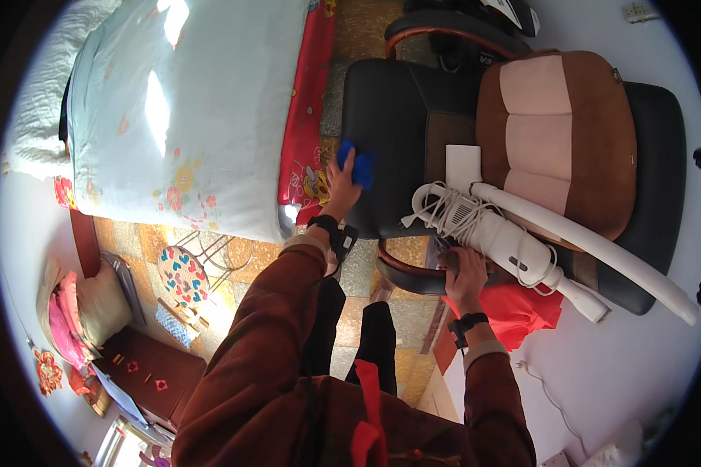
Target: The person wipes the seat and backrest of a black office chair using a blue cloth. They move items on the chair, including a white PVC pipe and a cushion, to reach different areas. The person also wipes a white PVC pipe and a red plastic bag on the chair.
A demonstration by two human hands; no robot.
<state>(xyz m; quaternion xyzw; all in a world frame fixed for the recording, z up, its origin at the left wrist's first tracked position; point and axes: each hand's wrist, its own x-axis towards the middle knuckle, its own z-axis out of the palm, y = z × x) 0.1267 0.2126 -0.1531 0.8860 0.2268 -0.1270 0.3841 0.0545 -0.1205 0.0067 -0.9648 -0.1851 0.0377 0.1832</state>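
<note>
My left hand (341, 187) is closed on a bright blue cloth (355, 165) at the front edge of a black chair seat (385, 132). My right hand (467, 276) is curled over the near armrest (409, 276) of the same chair, its fingertips partly hidden. Right beside it lies a white stick vacuum cleaner (494, 247) with its cord wound around the body. A long white tube (592, 241) rests next to the vacuum, across the chair. Farther back on the seat are a small white box (463, 166) and a brown and pink cushion (557, 140).
A bed (226, 109) with a pale flowered cover and red side stands to the left. Below it is a round stool (183, 276) with a heart pattern. Red fabric (522, 311) hangs beside the armrest. A white cable (553, 401) runs along the right wall.
</note>
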